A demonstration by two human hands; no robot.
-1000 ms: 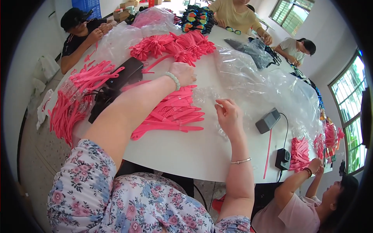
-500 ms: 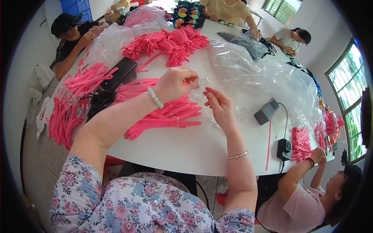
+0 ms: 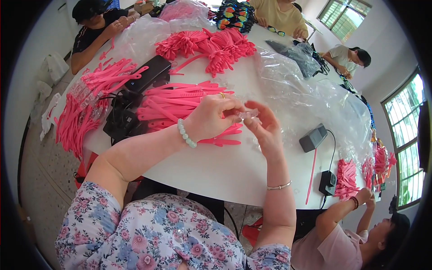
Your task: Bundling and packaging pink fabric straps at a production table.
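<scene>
Above the white table, my left hand (image 3: pixel 215 118) and my right hand (image 3: pixel 266 128) meet with their fingertips together. A small clear plastic piece (image 3: pixel 248 114) is pinched between them; its exact kind is too small to tell. Just beyond and under my left hand lies a fanned stack of pink rubber straps (image 3: pixel 173 101), some with clear fittings on them. Further left is another heap of pink straps (image 3: pixel 74 130) with clear plastic clips along it.
A black box (image 3: pixel 153 72) and cables sit between the strap heaps. Bundled pink straps (image 3: pixel 225 54) lie farther back. Clear plastic sheeting (image 3: pixel 292 85) spreads right, near a dark grey device (image 3: pixel 313 137) and black adapter (image 3: pixel 328 182). Several co-workers sit around the table (image 3: pixel 198 175).
My hands have come together, and the clear piece now shows between the fingertips of both. The view has shifted slightly.
</scene>
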